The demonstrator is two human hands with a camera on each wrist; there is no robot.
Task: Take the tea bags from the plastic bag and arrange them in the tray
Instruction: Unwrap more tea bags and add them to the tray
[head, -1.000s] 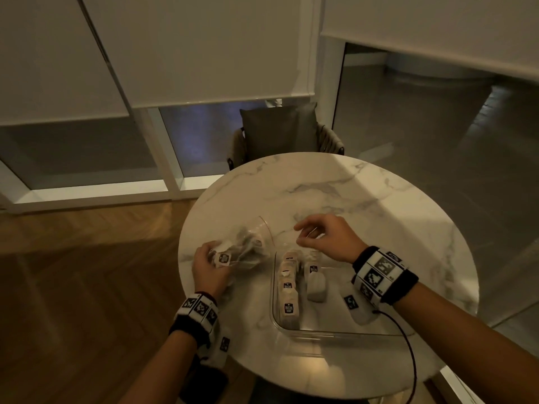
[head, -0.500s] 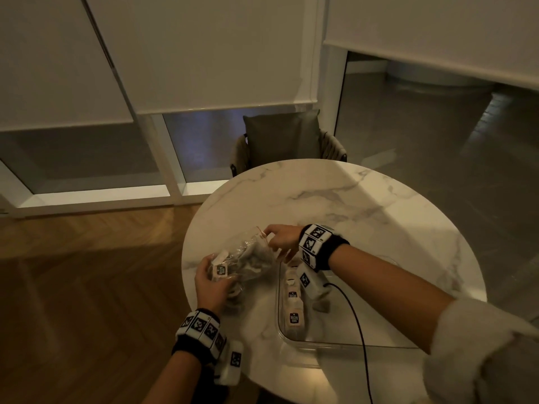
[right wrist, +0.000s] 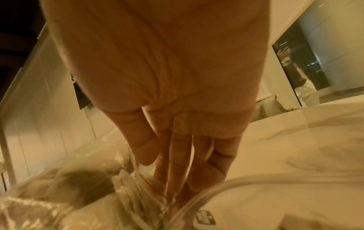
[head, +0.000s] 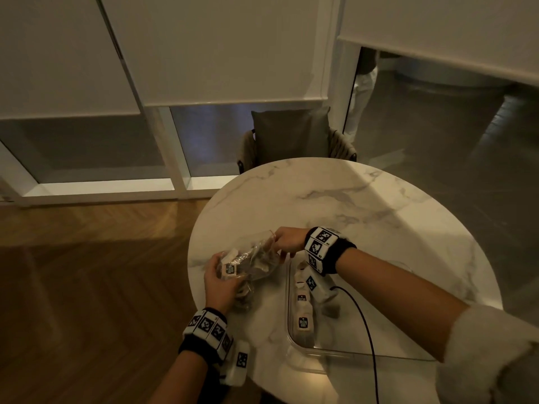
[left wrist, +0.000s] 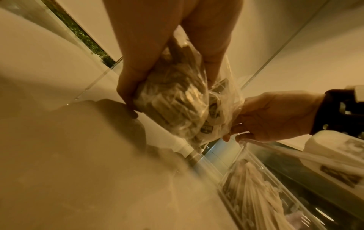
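A clear plastic bag (head: pixel 256 259) stuffed with tea bags lies tilted on the marble table, and my left hand (head: pixel 224 277) grips its closed end from the near side. In the left wrist view the left hand (left wrist: pixel 169 91) wraps thumb and fingers round the bag (left wrist: pixel 183 109). My right hand (head: pixel 277 246) is at the bag's mouth. Its straight fingers (right wrist: pixel 177 163) slide in among the plastic (right wrist: pixel 78 194), their tips hidden. To the right lies the clear tray (head: pixel 290 330), with several tea bags (head: pixel 302 322) in a row along its left wall.
The round marble table (head: pixel 364 205) has its left edge close to the bag. A chair with a grey cushion (head: pixel 288 135) stands at the far side. A black cable (head: pixel 364 330) runs from my right wrist across the tray. Wooden floor lies to the left.
My right hand has moved left, from above the tray's far end to the bag's mouth, and its fingers have gone in. The left hand still grips the bag.
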